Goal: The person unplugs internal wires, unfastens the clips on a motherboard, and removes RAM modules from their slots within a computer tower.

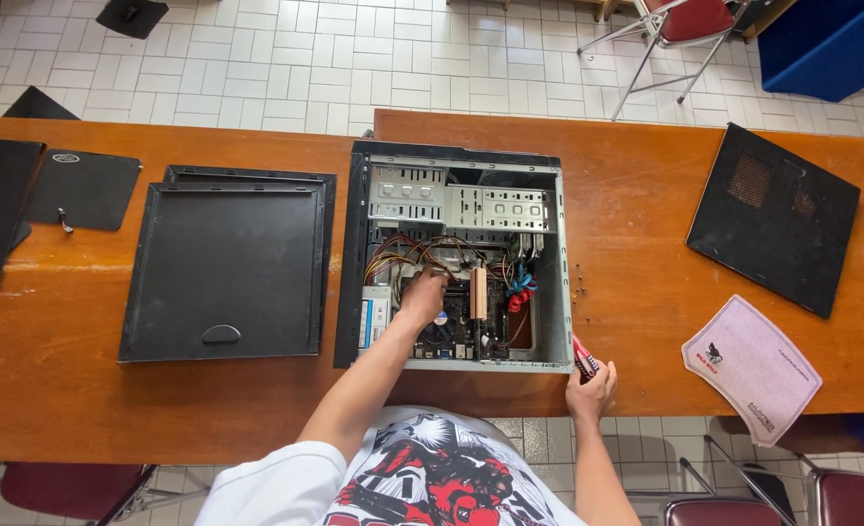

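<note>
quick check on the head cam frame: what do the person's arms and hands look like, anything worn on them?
Both arms are bare from the short sleeves down. Left hand and right hand: no gloves; no watch, ring or wrist strap that I can make out at this size. The sleeve at the left shoulder is white, part of a white t-shirt with a red-and-black graphic print.

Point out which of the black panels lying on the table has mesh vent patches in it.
The tilted black panel on the far right, beyond the open computer case. Two perforated mesh patches show near its top edge; the large panel left of the case looks plain.
</note>
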